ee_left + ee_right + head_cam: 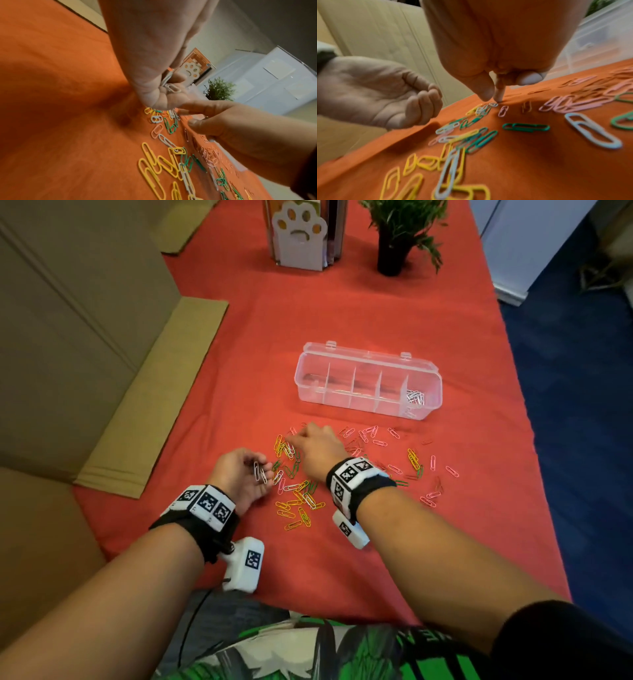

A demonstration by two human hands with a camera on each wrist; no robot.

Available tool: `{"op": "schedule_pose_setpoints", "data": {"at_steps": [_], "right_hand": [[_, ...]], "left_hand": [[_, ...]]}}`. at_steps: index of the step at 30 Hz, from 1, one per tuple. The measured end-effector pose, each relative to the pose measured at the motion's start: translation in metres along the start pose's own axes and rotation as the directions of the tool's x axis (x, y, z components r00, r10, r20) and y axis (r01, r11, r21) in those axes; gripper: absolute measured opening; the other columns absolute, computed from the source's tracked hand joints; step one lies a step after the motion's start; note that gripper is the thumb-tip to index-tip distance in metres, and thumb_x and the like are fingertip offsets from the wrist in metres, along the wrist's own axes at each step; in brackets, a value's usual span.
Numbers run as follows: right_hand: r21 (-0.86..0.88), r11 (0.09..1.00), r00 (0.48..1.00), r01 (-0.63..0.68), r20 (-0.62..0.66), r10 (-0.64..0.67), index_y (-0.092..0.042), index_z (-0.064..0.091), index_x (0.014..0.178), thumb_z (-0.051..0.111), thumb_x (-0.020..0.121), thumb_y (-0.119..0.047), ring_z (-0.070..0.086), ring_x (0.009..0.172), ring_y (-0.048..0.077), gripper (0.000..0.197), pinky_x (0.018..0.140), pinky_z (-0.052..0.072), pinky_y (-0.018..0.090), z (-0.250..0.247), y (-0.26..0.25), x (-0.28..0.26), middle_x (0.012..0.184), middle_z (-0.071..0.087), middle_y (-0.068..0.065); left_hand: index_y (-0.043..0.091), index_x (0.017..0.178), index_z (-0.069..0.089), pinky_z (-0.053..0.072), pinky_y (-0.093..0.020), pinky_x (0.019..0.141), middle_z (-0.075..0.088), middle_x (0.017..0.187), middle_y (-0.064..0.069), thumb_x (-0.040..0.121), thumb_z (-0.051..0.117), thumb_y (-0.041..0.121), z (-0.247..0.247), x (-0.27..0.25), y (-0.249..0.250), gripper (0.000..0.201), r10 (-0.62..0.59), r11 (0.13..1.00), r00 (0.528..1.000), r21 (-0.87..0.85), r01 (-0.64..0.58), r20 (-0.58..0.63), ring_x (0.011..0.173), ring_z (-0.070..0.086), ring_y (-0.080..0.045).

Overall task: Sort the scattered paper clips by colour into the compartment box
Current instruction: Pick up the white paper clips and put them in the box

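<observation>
White clips (260, 473): two in left hand (239, 477)

Left hand (239, 474) cupping white clips (260, 474)

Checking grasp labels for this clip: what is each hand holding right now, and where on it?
The left hand holds a few white paper clips cupped against its curled fingers. The right hand reaches fingertips into the scattered clips; whether it has pinched one cannot be told.

Office-like room: blue carpet (582, 405), pale cabinets (507, 241), desk organiser (301, 234) (paw-shaped front), potted plant (400, 231).
</observation>
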State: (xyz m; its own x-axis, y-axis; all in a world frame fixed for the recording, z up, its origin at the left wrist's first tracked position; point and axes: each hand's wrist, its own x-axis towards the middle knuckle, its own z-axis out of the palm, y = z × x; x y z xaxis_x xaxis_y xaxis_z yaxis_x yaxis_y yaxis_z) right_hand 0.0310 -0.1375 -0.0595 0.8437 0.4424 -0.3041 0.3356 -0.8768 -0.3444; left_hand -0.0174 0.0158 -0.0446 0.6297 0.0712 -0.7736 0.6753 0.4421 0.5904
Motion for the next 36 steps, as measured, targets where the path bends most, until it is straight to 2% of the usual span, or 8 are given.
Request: {"op": "schedule_pose_setpoints", "data": {"at_steps": [4,7,10,14,19,25,30,36], "right_hand": [[-0.064,0.996,0.998,0.058,-0.017,-0.059,-0.033,0.052,0.131,0.046,0.087,-0.011,0.043,0.110,0.030,0.049,0.093,0.041,0.038,0.001,0.008,-0.005,0.127,0.047,0.001],[0.157,0.987,0.989,-0.036,-0.135,0.058,-0.024,0.065,0.118,0.048,0.084,-0.005,0.047,0.106,0.030,0.042,0.093,0.042,0.037,-0.005,0.029,-0.012,0.115,0.055,0.005],[0.379,0.896,0.933,-0.231,-0.176,0.315,-0.014,0.070,0.101,0.049,0.086,-0.006,0.058,0.101,0.028,0.027,0.089,0.046,0.031,-0.015,0.055,-0.027,0.106,0.061,0.012],[0.273,0.870,0.901,-0.411,-0.020,0.433,-0.017,0.067,0.085,0.052,0.085,-0.018,0.064,0.092,0.027,0.015,0.077,0.048,0.027,-0.014,0.068,-0.054,0.095,0.070,0.009],[0.088,0.956,0.954,-0.280,-0.086,0.287,-0.007,0.062,0.092,0.055,0.084,-0.024,0.060,0.096,0.033,0.020,0.079,0.049,0.036,0.004,0.045,-0.065,0.101,0.063,0.015],[-0.181,0.965,0.976,-0.191,-0.144,0.166,-0.001,0.054,0.109,0.047,0.080,0.000,0.055,0.103,0.035,0.031,0.081,0.048,0.042,0.009,0.032,-0.072,0.110,0.055,0.015],[0.321,0.920,0.954,-0.227,-0.116,0.276,-0.012,0.058,0.085,0.052,0.083,-0.009,0.057,0.081,0.026,0.007,0.070,0.043,0.029,0.002,0.044,-0.060,0.086,0.058,0.009],[0.894,0.345,0.903,-0.285,0.129,0.411,-0.023,0.059,0.090,0.051,0.082,0.005,0.045,0.048,0.004,0.029,0.048,0.036,0.016,-0.017,0.048,-0.051,0.064,0.051,-0.003]], "left_hand": [[0.017,0.066,0.054,0.029,-0.012,0.037,0.045,0.043,0.007,0.090,0.045,0.018,0.001,0.006,-0.007,0.026,0.109,0.950,0.992,0.300,-0.085,-0.062,0.033,0.037,-0.005],[0.016,0.068,0.062,0.031,-0.020,0.046,0.052,0.057,0.004,0.084,0.062,0.019,0.000,0.011,-0.017,0.016,0.357,0.581,0.934,0.785,-0.217,-0.006,0.049,0.043,-0.010],[0.013,0.081,0.071,0.033,-0.025,0.054,0.056,0.058,-0.001,0.081,0.066,0.021,0.003,0.007,-0.020,0.009,0.475,0.273,0.877,0.936,-0.223,0.070,0.062,0.052,-0.020],[0.015,0.089,0.073,0.037,-0.022,0.064,0.072,0.085,-0.010,0.079,0.067,0.018,0.006,0.005,-0.017,0.013,0.515,0.144,0.853,0.973,-0.183,0.084,0.083,0.065,-0.026],[0.016,0.091,0.074,0.047,-0.027,0.076,0.073,0.092,-0.009,0.077,0.069,0.025,0.009,0.006,-0.014,0.017,0.511,0.044,0.851,0.985,-0.169,0.123,0.091,0.066,-0.026],[0.011,0.079,0.074,0.049,-0.033,0.074,0.072,0.085,-0.014,0.078,0.063,0.020,0.013,0.007,-0.018,0.013,0.516,-0.066,0.837,0.983,-0.173,0.182,0.087,0.066,-0.032],[0.012,0.077,0.064,0.046,-0.033,0.070,0.067,0.077,-0.013,0.081,0.061,0.019,0.015,0.014,-0.014,0.009,0.547,0.175,0.830,0.954,-0.242,0.111,0.076,0.061,-0.030],[0.020,0.079,0.055,0.029,-0.015,0.037,0.047,0.062,0.000,0.087,0.052,0.007,0.023,0.019,-0.009,0.016,0.239,0.855,0.970,0.467,-0.225,0.029,0.038,0.039,-0.005]]}}
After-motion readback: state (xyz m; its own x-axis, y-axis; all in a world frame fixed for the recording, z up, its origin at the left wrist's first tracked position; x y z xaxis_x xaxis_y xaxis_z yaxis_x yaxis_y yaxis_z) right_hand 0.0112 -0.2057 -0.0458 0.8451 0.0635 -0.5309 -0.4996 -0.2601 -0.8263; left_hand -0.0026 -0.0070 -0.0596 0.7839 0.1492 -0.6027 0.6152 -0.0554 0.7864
